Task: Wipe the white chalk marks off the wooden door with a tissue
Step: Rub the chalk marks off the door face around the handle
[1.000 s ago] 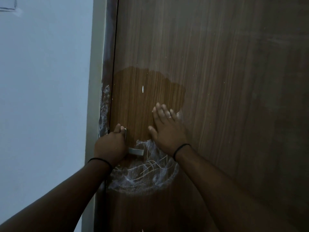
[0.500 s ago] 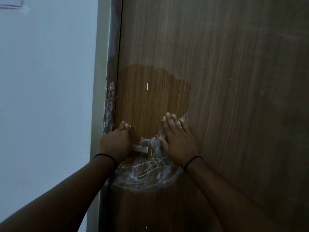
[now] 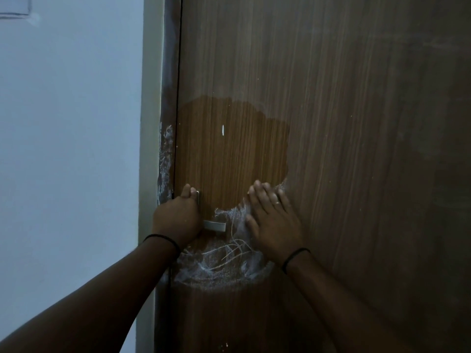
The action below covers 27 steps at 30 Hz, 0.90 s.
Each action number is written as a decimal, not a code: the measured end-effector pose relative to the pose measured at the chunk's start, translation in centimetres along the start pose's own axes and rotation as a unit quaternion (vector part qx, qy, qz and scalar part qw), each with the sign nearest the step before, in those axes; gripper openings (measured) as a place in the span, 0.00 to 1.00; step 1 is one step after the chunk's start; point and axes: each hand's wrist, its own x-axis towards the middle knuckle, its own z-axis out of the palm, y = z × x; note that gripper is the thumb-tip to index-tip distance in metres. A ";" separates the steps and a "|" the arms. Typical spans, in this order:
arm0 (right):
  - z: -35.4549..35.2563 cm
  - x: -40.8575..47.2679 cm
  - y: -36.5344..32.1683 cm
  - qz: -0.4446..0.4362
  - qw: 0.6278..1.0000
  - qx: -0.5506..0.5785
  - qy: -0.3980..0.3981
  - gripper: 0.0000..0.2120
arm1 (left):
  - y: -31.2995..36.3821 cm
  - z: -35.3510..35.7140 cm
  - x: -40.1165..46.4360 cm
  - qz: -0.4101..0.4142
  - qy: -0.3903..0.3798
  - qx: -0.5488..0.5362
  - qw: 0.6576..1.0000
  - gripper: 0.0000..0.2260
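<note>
Broadly, the wooden door [image 3: 344, 123] fills the right and middle of the view, with a pale wall [image 3: 68, 149] to its left and a thin frame [image 3: 168, 72] between them. A darker, cleaner patch [image 3: 229, 154] sits mid-door, above the handle. Below it spreads the remaining chalk [image 3: 219, 266], a wide smear with scribbled lines, longer left to right than top to bottom, running from the door's left edge to under the right wrist.

The right hand [image 3: 274, 222] lies flat on the door with fingers straight and close together, pressing at the right upper rim of the smear. A tissue is presumably under the palm, but none shows, so I cannot tell. The left hand [image 3: 177, 220] is curled round the metal handle [image 3: 214, 225], seemingly steadying the door.

Most of the chalk lies below and to the left of the right hand, which is the nearer and freer one; a downward-left stroke looks like the next need. More chalk [image 3: 165, 159] streaks the frame.
</note>
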 end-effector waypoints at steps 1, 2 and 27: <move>-0.3 0.3 0.8 0.024 1.000 0.004 0.010 0.29 | 0.0 0.1 0.0 0.000 -0.002 -0.001 1.000 0.28; -0.8 0.8 1.4 0.051 0.998 0.013 0.021 0.29 | 0.0 0.1 0.0 0.000 -0.003 -0.001 1.000 0.29; 1.4 -3.4 2.5 -0.002 1.000 0.004 -0.021 0.31 | 0.0 0.3 0.0 0.002 0.011 0.000 1.000 0.25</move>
